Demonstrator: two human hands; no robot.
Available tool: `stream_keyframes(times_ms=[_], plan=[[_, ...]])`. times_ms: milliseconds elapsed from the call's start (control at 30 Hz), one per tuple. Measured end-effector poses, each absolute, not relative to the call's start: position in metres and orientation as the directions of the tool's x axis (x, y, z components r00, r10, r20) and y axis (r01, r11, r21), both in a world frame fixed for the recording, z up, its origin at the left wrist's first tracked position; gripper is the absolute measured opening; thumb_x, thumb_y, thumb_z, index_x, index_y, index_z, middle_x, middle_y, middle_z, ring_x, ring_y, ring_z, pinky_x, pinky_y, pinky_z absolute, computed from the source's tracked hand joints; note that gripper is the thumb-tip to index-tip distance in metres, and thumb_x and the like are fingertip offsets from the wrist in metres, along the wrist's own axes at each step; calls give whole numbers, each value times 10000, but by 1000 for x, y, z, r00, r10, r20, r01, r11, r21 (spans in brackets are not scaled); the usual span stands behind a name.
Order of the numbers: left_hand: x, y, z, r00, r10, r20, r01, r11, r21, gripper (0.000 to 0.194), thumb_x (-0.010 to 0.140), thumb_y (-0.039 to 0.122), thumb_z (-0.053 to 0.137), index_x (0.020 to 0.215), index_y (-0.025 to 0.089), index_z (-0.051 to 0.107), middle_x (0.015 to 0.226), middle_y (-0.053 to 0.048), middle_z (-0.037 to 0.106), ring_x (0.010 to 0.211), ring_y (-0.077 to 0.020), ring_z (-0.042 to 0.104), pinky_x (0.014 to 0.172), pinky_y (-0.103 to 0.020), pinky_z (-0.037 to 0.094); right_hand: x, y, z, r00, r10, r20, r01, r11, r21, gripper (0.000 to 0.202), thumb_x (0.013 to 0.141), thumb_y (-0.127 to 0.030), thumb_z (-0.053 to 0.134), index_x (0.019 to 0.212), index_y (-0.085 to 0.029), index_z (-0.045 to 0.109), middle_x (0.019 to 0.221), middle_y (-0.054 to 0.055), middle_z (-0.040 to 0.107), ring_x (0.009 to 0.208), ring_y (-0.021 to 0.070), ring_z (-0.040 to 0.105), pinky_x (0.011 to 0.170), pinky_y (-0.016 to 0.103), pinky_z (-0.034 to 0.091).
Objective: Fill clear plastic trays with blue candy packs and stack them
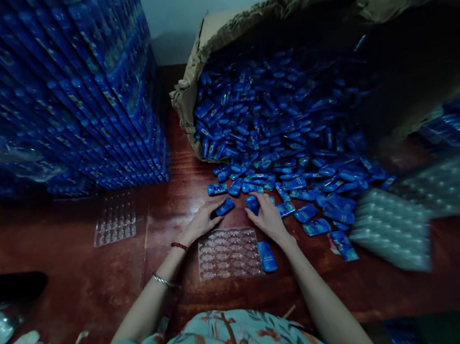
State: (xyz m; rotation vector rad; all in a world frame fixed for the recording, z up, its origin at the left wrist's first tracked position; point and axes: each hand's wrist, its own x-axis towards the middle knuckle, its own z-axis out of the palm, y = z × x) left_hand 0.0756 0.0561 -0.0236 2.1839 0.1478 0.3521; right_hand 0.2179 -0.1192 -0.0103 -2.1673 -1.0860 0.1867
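My left hand (205, 219) is closed on a small blue packet (224, 207), held between thumb and fingers. Opposite it, my right hand (268, 216) grips another blue packet (252, 204), which stands more upright. Just below both hands lies a clear plastic tray (228, 254) with rows of moulded hollows. A loose blue packet (267, 256) rests against the tray's right edge. Beyond my fingers, several more blue packets (254, 182) are spread on the reddish wooden table (160, 208). What is printed on the packets is too small to read.
A torn cardboard box (193, 92) lies on its side, spilling a heap of blue packets (273, 111). At left rises a tall stack of filled blue trays (110, 98). A clear tray (114, 219) lies left; stacked clear trays (391, 229) sit right.
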Motion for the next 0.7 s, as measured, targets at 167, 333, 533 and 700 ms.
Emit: stream_keyframes(times_ms=[167,333,533,700], plan=[[70,53,-14,901,410,145,63,-454,889,330,780,336,640,1067,173,646,1132,-105,641,1063,-238,576,939,-385,436,210,-134,-15,794,607,27,307,-362,-880,435,777,-474,548,1095,-178,533,760,42,633,554,162,584,563,303,486],[67,48,-12,742,651,-160,238,-32,971,412,800,508,544,909,124,646,573,1,603,477,-103,531,471,-196,416,207,-144,-24,859,482,-174,-43,-271,-962,495,750,-546,545,1077,-175,523,513,-45,562,458,162,578,441,249,436],[53,48,-12,685,690,-234,224,106,969,507,819,462,520,1182,109,543,475,57,496,401,-68,442,416,-159,337,210,-146,-32,866,472,-162,-75,-199,-977,458,719,-518,601,1018,-179,530,587,-60,564,437,113,550,404,214,409],[28,50,-9,760,636,-137,256,-99,962,536,738,290,641,1242,157,515,944,-62,631,717,-130,601,658,-253,493,209,-146,-23,850,475,-229,-231,-54,-971,503,663,-510,655,1012,-186,492,645,-53,590,472,125,604,413,215,457]])
